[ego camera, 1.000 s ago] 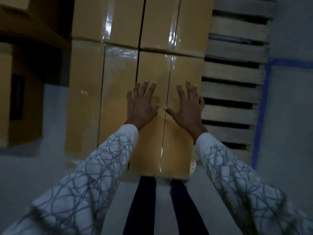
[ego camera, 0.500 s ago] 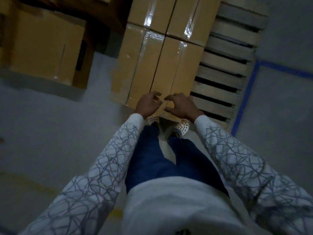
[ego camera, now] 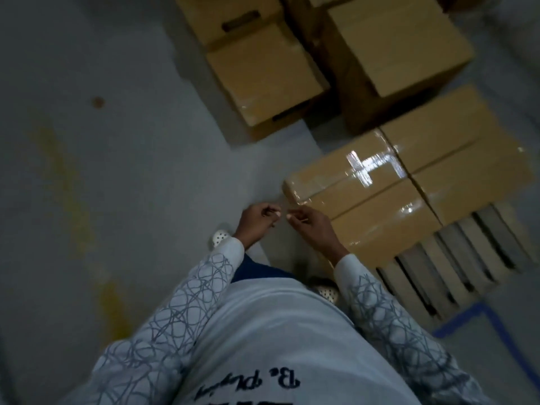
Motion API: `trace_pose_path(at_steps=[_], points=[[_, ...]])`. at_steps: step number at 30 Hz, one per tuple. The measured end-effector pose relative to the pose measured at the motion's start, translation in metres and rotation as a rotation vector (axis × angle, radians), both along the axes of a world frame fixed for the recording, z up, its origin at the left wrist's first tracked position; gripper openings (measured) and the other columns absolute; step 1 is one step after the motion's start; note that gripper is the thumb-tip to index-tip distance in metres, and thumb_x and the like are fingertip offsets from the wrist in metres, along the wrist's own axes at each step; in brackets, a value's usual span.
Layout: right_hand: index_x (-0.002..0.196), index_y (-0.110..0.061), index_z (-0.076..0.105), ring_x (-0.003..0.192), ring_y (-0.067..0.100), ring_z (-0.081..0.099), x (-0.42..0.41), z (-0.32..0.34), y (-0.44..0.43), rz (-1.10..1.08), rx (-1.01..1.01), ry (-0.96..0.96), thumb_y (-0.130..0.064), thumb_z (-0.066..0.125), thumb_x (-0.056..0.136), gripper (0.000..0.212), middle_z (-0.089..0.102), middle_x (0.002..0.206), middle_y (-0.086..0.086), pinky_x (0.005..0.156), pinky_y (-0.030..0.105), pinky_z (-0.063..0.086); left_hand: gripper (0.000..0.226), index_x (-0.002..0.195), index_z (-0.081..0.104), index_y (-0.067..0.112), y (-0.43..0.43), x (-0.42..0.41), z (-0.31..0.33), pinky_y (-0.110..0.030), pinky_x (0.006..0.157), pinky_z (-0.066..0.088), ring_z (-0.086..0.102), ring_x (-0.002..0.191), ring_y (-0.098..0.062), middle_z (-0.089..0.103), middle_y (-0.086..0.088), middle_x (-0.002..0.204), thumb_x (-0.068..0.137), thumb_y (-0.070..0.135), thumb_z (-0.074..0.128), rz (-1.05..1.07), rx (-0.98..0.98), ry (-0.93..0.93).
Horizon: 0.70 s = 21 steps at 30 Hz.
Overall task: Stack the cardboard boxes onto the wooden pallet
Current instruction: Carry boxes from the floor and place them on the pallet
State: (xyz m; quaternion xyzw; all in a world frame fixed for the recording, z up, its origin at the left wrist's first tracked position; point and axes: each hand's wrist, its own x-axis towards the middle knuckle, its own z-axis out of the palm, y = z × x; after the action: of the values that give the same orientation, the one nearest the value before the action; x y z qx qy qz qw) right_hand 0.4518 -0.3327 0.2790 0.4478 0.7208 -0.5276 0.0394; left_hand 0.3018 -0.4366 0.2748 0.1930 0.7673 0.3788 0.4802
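Note:
Several taped cardboard boxes (ego camera: 388, 197) lie side by side on the wooden pallet (ego camera: 464, 267) at the right. Bare pallet slats show at the near right of them. My left hand (ego camera: 257, 219) hangs in front of me over the floor, fingers loosely curled, holding nothing. My right hand (ego camera: 309, 225) is beside it, just off the near corner of the closest box, fingers loosely curled and empty. The two hands almost touch at the fingertips. More cardboard boxes (ego camera: 263, 74) stand on the floor farther away, one with a hand slot.
A larger box stack (ego camera: 400, 51) rises behind the pallet. Blue tape (ego camera: 496, 325) marks the grey floor around the pallet's near corner. My white shoes (ego camera: 219, 238) stand by the pallet edge. A yellowish stain runs down the floor at the left.
My hands lifted off the box top and drew back, fingers curling. My head turned left, so the pallet now sits at the right and the floor boxes came into view.

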Motion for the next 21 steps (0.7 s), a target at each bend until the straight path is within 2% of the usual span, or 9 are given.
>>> trace_pose_path(at_steps=[1, 4, 6, 8, 11, 15, 19, 21], points=[[0.121, -0.016, 0.074, 0.095, 0.023, 0.073, -0.025, -0.005, -0.003, 0.032, -0.014, -0.01, -0.034, 0.071, 0.098, 0.029, 0.077, 0.107, 0.007, 0.088, 0.033, 0.057, 0.01, 0.102, 0.075, 0.017, -0.012, -0.021, -0.001, -0.015, 0.06, 0.05, 0.07, 0.078, -0.015, 0.076, -0.008, 0.099, 0.093, 0.015, 0.07, 0.036, -0.011, -0.026], [0.119, -0.011, 0.073, 0.085, 0.016, 0.072, -0.099, -0.009, -0.011, 0.046, -0.077, -0.011, -0.03, 0.069, 0.1, 0.027, 0.076, 0.105, 0.005, 0.072, 0.014, 0.051, 0.005, 0.097, 0.073, 0.021, -0.039, -0.087, -0.002, -0.028, 0.064, 0.054, 0.07, 0.078, -0.016, 0.077, -0.006, 0.098, 0.092, 0.02, 0.072, 0.125, -0.039, -0.136], [0.124, -0.009, 0.07, 0.082, 0.012, 0.069, -0.15, -0.01, -0.018, 0.001, -0.144, 0.013, -0.025, 0.066, 0.101, 0.028, 0.073, 0.104, 0.005, 0.064, 0.011, 0.048, 0.011, 0.101, 0.074, 0.018, -0.049, -0.138, 0.0, -0.029, 0.066, 0.053, 0.071, 0.078, -0.017, 0.077, -0.005, 0.095, 0.091, 0.02, 0.074, 0.109, -0.031, -0.118], [0.127, -0.008, 0.068, 0.086, 0.016, 0.068, -0.199, -0.008, -0.021, -0.007, -0.188, 0.038, -0.022, 0.065, 0.102, 0.029, 0.071, 0.108, 0.009, 0.059, 0.008, 0.046, 0.014, 0.104, 0.074, 0.018, -0.056, -0.189, 0.005, -0.026, 0.066, 0.053, 0.07, 0.077, -0.015, 0.076, -0.004, 0.094, 0.091, 0.019, 0.073, 0.166, -0.024, -0.071], [0.125, -0.011, 0.069, 0.09, 0.02, 0.07, -0.263, -0.001, -0.017, 0.02, -0.178, 0.061, -0.026, 0.066, 0.102, 0.028, 0.073, 0.109, 0.009, 0.059, 0.008, 0.047, 0.015, 0.107, 0.074, 0.016, -0.06, -0.254, 0.014, -0.026, 0.066, 0.053, 0.07, 0.078, -0.015, 0.076, -0.003, 0.095, 0.092, 0.016, 0.07, 0.284, 0.002, -0.041], [0.119, -0.019, 0.071, 0.08, 0.016, 0.072, -0.333, 0.004, 0.007, -0.001, -0.165, 0.077, -0.03, 0.068, 0.1, 0.022, 0.075, 0.103, 0.006, 0.062, 0.011, 0.048, 0.013, 0.106, 0.073, 0.015, -0.041, -0.325, 0.013, -0.03, 0.065, 0.053, 0.07, 0.079, -0.019, 0.077, -0.006, 0.097, 0.093, 0.015, 0.069, 0.388, 0.033, -0.103], [0.109, -0.022, 0.073, 0.08, 0.018, 0.072, -0.39, -0.002, 0.044, -0.056, -0.221, 0.09, -0.025, 0.07, 0.099, 0.01, 0.076, 0.097, 0.008, 0.071, 0.026, 0.054, 0.013, 0.103, 0.073, 0.016, 0.001, -0.39, 0.006, -0.03, 0.065, 0.053, 0.07, 0.077, -0.019, 0.077, -0.007, 0.097, 0.091, 0.012, 0.068, 0.428, 0.014, -0.146], [0.107, -0.022, 0.073, 0.08, 0.019, 0.072, -0.428, -0.008, 0.075, -0.072, -0.248, 0.097, -0.023, 0.07, 0.099, 0.009, 0.077, 0.098, 0.009, 0.073, 0.028, 0.056, 0.013, 0.102, 0.073, 0.017, 0.032, -0.425, 0.002, -0.031, 0.067, 0.053, 0.07, 0.078, -0.018, 0.077, -0.007, 0.097, 0.091, 0.011, 0.068, 0.413, 0.005, -0.15]])
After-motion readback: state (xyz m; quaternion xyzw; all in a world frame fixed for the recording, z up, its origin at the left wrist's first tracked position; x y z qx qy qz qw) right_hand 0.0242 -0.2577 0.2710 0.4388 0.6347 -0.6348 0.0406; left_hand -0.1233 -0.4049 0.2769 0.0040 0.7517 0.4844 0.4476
